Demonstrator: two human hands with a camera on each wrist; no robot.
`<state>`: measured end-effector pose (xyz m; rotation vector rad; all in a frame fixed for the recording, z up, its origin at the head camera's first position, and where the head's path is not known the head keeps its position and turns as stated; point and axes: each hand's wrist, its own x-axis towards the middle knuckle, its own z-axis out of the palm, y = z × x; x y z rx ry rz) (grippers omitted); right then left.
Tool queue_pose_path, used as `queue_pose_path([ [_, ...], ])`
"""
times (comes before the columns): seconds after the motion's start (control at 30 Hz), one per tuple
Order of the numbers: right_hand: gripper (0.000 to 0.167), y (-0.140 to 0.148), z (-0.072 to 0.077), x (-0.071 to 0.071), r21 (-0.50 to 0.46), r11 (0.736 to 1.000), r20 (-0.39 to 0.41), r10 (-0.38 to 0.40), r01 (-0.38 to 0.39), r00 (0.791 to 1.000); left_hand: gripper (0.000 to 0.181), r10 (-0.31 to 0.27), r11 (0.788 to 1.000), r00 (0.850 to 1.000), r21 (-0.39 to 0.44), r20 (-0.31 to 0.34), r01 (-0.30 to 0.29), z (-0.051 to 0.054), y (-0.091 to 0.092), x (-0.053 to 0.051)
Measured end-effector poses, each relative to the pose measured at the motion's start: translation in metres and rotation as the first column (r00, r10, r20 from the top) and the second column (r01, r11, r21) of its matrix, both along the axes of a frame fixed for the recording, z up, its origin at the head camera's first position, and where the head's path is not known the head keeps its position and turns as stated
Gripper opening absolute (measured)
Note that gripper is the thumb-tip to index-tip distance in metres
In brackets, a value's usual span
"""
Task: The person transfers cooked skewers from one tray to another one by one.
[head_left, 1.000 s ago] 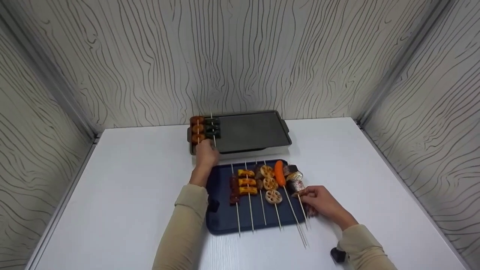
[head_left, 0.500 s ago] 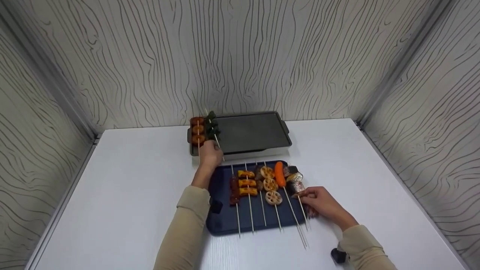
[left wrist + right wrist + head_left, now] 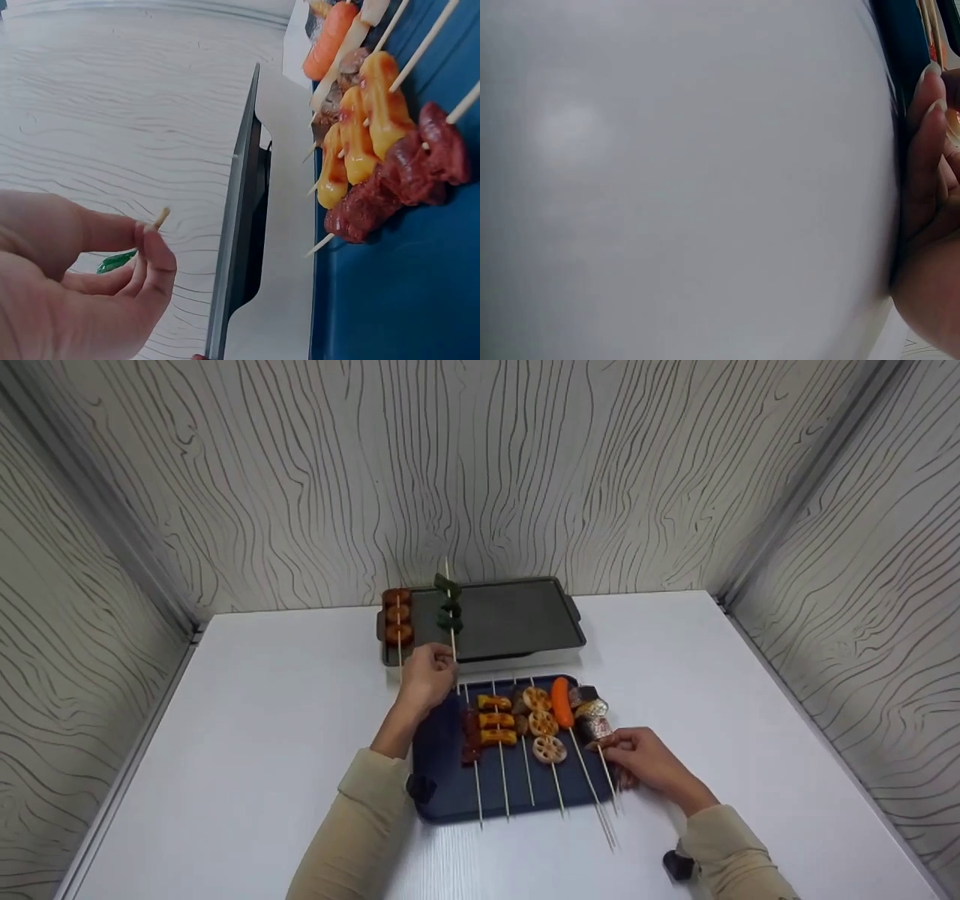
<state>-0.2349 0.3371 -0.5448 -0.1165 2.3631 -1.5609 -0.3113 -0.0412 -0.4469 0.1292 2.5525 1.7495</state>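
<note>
My left hand (image 3: 429, 676) pinches the stick of a skewer of green vegetable pieces (image 3: 450, 607), its food raised over the dark griddle pan (image 3: 517, 619). In the left wrist view, thumb and fingertips meet on the stick's end (image 3: 162, 217); a green piece (image 3: 116, 262) shows behind them. At the blue tray's right side, my right hand (image 3: 649, 765) pinches the stick of a skewer with dark, silvery chunks (image 3: 594, 725), which lies on the tray (image 3: 442, 802). In the right wrist view, the fingers (image 3: 926, 150) lie along the tray's edge and their grip is partly hidden.
A skewer of round orange-brown slices (image 3: 399, 615) lies at the pan's left end. On the tray are skewers of dark red meat (image 3: 470, 735), yellow pieces (image 3: 497, 720), brown chunks (image 3: 521, 725), lotus root (image 3: 550, 748) and a sausage (image 3: 561, 702). Patterned walls (image 3: 480, 472) enclose the white table (image 3: 247, 750).
My left hand has lifted the green skewer from beside the orange-brown slices and shifted it right, over the pan. My right hand stays at the same skewer.
</note>
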Motion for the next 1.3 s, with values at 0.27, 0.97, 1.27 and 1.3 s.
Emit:
queue_pose_path([
  [0.27,0.025,0.0,0.001,0.0,0.003,1.0,0.022,0.0,0.0,1.0,0.019,-0.142,0.983,0.989,0.112,-0.031,0.144,-0.001,-0.008,0.031],
  [0.97,0.022,-0.007,0.02,0.004,0.036,0.999,0.023,0.0,-0.001,1.0,0.013,-0.288,0.958,0.951,0.03,0.116,0.287,-0.046,-0.032,0.108],
  [1.27,0.022,-0.009,0.023,0.005,0.048,0.999,0.024,0.005,-0.006,1.0,0.013,-0.259,0.966,0.946,0.077,0.197,0.248,-0.066,-0.031,0.108],
  [1.3,0.022,-0.008,0.02,0.004,0.049,0.999,0.029,0.002,-0.003,1.0,0.013,-0.257,0.966,0.945,0.076,0.2,0.247,-0.067,-0.031,0.109],
])
